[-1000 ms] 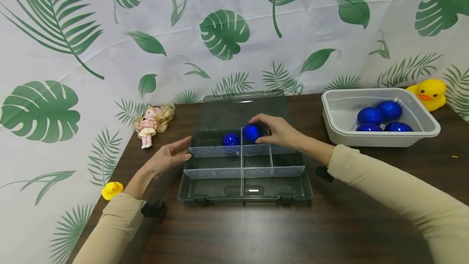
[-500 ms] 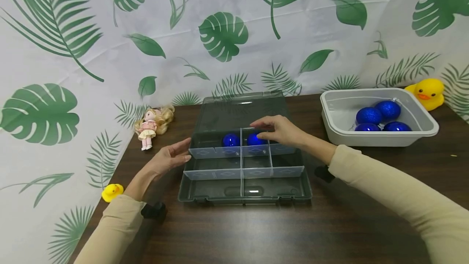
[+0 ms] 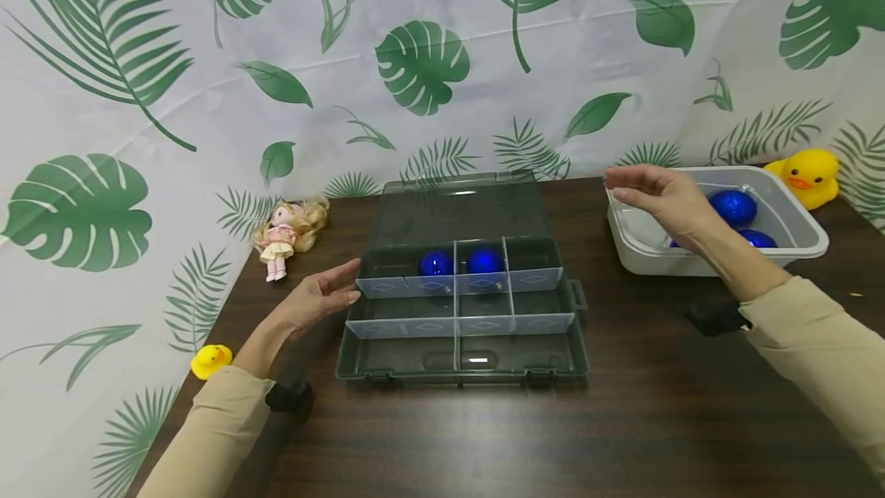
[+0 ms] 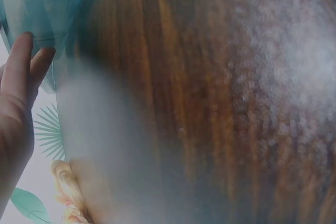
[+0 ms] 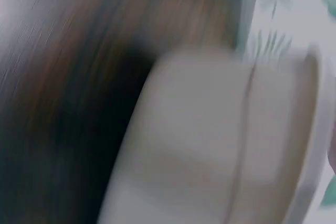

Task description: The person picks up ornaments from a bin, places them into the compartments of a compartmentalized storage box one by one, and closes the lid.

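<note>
A clear grey compartment box [image 3: 408,356] lies with its lid [image 3: 463,210] laid back. Two blue Christmas balls sit in its back row: a shiny one [image 3: 435,263] left of the middle divider, a matte one [image 3: 485,260] just right of it. My left hand [image 3: 314,302] rests its straight fingers at the box's left edge; the left wrist view shows the fingertips [image 4: 44,56] against its side. Over the left part of a light grey bin [image 3: 809,243], my right hand [image 3: 667,202] holds nothing, fingers loosely extended. Blue balls [image 3: 733,208] lie in the bin, some hidden behind that hand.
A doll [image 3: 280,240] lies at the back left, and a small yellow duck [image 3: 211,360] sits at the left edge. Behind the bin stands a larger yellow duck [image 3: 809,177]. A leaf-print cloth [image 3: 525,114] hangs behind the dark wooden table [image 3: 470,444].
My right hand lowered the matte blue ball into the back compartment and let it go. It then moved right to the bin. My left hand has stayed in place.
</note>
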`<action>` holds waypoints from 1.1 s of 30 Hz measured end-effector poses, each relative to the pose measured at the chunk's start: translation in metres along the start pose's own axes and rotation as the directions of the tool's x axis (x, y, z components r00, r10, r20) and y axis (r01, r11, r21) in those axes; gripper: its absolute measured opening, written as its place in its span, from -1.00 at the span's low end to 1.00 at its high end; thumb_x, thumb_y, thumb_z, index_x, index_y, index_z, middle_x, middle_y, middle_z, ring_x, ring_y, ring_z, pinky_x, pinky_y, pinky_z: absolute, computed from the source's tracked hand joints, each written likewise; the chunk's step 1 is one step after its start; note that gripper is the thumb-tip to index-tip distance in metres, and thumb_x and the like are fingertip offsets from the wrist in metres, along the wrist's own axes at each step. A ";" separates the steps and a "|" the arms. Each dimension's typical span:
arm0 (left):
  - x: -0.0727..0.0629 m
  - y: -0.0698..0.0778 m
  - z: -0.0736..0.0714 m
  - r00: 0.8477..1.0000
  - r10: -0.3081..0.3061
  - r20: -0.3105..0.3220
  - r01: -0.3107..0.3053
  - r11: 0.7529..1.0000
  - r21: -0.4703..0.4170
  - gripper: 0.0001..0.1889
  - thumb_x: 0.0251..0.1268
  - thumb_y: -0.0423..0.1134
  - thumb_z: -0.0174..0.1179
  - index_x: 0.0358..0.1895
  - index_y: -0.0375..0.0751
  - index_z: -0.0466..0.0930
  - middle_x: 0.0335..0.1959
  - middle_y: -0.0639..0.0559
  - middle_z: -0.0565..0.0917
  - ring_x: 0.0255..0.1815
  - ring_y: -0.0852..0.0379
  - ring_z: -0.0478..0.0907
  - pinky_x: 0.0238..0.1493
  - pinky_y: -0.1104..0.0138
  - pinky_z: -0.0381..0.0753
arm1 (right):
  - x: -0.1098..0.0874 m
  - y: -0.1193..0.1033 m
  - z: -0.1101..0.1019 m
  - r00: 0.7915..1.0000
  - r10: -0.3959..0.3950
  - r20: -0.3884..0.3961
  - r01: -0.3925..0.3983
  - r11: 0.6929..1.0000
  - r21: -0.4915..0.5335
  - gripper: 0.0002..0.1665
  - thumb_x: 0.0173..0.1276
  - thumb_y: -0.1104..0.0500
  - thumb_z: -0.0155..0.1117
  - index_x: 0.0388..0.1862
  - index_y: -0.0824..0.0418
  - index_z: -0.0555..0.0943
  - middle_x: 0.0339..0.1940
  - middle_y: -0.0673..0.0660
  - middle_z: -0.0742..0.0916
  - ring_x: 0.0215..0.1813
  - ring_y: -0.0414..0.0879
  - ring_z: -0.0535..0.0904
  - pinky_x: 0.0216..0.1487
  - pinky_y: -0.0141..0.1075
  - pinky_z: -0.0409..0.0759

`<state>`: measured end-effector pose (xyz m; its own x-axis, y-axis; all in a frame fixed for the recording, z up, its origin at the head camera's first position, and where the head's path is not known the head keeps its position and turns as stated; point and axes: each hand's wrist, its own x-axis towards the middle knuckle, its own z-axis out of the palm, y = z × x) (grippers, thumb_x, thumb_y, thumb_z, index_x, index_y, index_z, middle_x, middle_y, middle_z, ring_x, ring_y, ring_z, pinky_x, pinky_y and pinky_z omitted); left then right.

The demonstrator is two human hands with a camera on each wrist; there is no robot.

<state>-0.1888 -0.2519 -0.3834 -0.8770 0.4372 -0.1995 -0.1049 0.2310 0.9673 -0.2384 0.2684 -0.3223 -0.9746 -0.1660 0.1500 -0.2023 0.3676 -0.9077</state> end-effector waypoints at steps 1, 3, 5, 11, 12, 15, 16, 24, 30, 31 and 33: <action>0.000 0.000 0.000 1.000 -0.003 -0.003 0.003 1.000 -0.004 -0.26 0.34 -0.42 0.07 0.47 -0.37 -0.15 0.50 -0.31 -0.10 0.46 -0.24 -0.06 0.11 0.53 0.43 | -0.002 0.005 -0.010 1.000 0.011 -0.020 -0.011 1.000 -0.018 -0.54 0.35 0.09 0.21 0.18 0.22 0.51 -0.11 -0.36 0.65 -0.05 -0.50 0.53 -0.08 -0.69 0.44; 0.000 0.000 0.000 1.000 0.001 -0.001 -0.001 1.000 -0.005 -0.27 0.34 -0.43 0.06 0.47 -0.38 -0.15 0.49 -0.32 -0.10 0.47 -0.25 -0.07 0.10 0.54 0.43 | -0.006 0.015 -0.030 0.999 0.045 -0.028 -0.046 0.997 -0.054 -0.58 0.34 0.08 0.22 0.14 0.17 0.54 -0.17 -0.40 0.64 -0.09 -0.53 0.52 -0.12 -0.71 0.44; 0.000 0.000 0.000 1.000 0.001 -0.004 -0.001 1.000 -0.012 -0.27 0.34 -0.44 0.06 0.47 -0.39 -0.15 0.49 -0.31 -0.09 0.47 -0.25 -0.07 0.09 0.54 0.44 | -0.010 0.023 -0.048 0.996 0.084 -0.002 -0.084 0.991 -0.100 -0.61 0.35 0.07 0.21 0.13 0.12 0.55 -0.21 -0.44 0.63 -0.12 -0.55 0.52 -0.15 -0.72 0.43; 0.000 0.000 0.000 1.000 0.013 -0.005 -0.013 1.000 -0.018 -0.27 0.33 -0.45 0.06 0.46 -0.41 -0.14 0.49 -0.33 -0.10 0.46 -0.26 -0.08 0.10 0.53 0.43 | -0.021 0.037 -0.089 0.972 0.167 0.163 -0.109 0.943 -0.315 -0.54 0.39 0.12 0.16 0.18 0.33 0.47 -0.20 -0.42 0.63 -0.15 -0.53 0.50 -0.20 -0.64 0.46; 0.000 0.000 0.000 1.000 0.011 -0.004 -0.011 1.000 -0.018 -0.27 0.34 -0.45 0.05 0.46 -0.41 -0.15 0.49 -0.33 -0.10 0.46 -0.26 -0.08 0.10 0.54 0.43 | -0.022 0.039 -0.094 0.966 0.180 0.184 -0.107 0.931 -0.348 -0.53 0.39 0.13 0.16 0.18 0.38 0.45 -0.20 -0.41 0.63 -0.16 -0.53 0.50 -0.21 -0.62 0.47; 0.000 0.000 0.000 1.000 0.007 -0.003 -0.007 1.000 -0.013 -0.27 0.34 -0.45 0.05 0.47 -0.41 -0.15 0.49 -0.33 -0.10 0.46 -0.25 -0.07 0.09 0.55 0.43 | -0.024 0.042 -0.103 0.945 0.225 0.237 -0.104 0.894 -0.435 -0.50 0.37 0.12 0.19 0.19 0.39 0.46 -0.13 -0.29 0.66 -0.16 -0.54 0.48 -0.18 -0.55 0.48; 0.000 0.000 0.000 1.000 0.006 -0.003 -0.006 1.000 -0.010 -0.27 0.34 -0.45 0.05 0.47 -0.41 -0.15 0.49 -0.33 -0.10 0.46 -0.24 -0.07 0.09 0.55 0.43 | -0.025 0.043 -0.104 0.939 0.239 0.247 -0.108 0.887 -0.450 -0.49 0.36 0.11 0.21 0.19 0.38 0.47 -0.08 -0.19 0.68 -0.15 -0.52 0.47 -0.12 -0.46 0.51; -0.001 0.000 0.001 1.000 0.015 -0.007 -0.015 0.999 -0.028 -0.27 0.33 -0.44 0.06 0.46 -0.41 -0.15 0.48 -0.35 -0.09 0.46 -0.22 -0.07 0.09 0.54 0.44 | -0.023 0.044 -0.096 0.927 0.210 0.309 0.009 0.814 -0.580 -0.53 0.26 0.11 0.32 0.10 0.32 0.58 0.16 0.48 0.52 0.09 0.25 0.40 0.03 0.14 0.37; -0.002 0.001 0.001 1.000 0.014 0.002 -0.014 0.999 -0.030 -0.27 0.34 -0.45 0.05 0.46 -0.42 -0.16 0.48 -0.36 -0.11 0.47 -0.23 -0.10 0.10 0.54 0.43 | -0.018 0.045 -0.087 0.910 0.175 0.376 0.100 0.787 -0.609 -0.50 0.23 0.12 0.34 0.11 0.31 0.57 0.12 0.39 0.58 0.04 0.08 0.47 0.00 -0.19 0.45; -0.002 0.001 0.001 1.000 0.015 0.005 -0.014 0.999 -0.029 -0.27 0.34 -0.45 0.05 0.46 -0.43 -0.17 0.48 -0.37 -0.12 0.47 -0.24 -0.11 0.11 0.54 0.43 | -0.018 0.044 -0.086 0.908 0.173 0.383 0.111 0.780 -0.616 -0.49 0.24 0.11 0.34 0.13 0.31 0.56 0.12 0.37 0.59 0.04 0.06 0.47 0.00 -0.22 0.46; -0.002 0.001 0.001 1.000 0.013 0.004 -0.013 1.000 -0.024 -0.27 0.34 -0.44 0.06 0.46 -0.43 -0.16 0.48 -0.37 -0.11 0.47 -0.24 -0.10 0.13 0.52 0.42 | -0.017 0.043 -0.084 0.910 0.169 0.380 0.105 0.790 -0.604 -0.47 0.24 0.10 0.33 0.15 0.30 0.54 0.13 0.36 0.59 0.05 0.06 0.46 0.03 -0.19 0.45</action>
<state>-0.1862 -0.2514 -0.3818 -0.8762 0.4439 -0.1874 -0.1047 0.2043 0.9733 -0.2389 0.3637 -0.3310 -0.8845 -0.4361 -0.1658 -0.3202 0.8259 -0.4641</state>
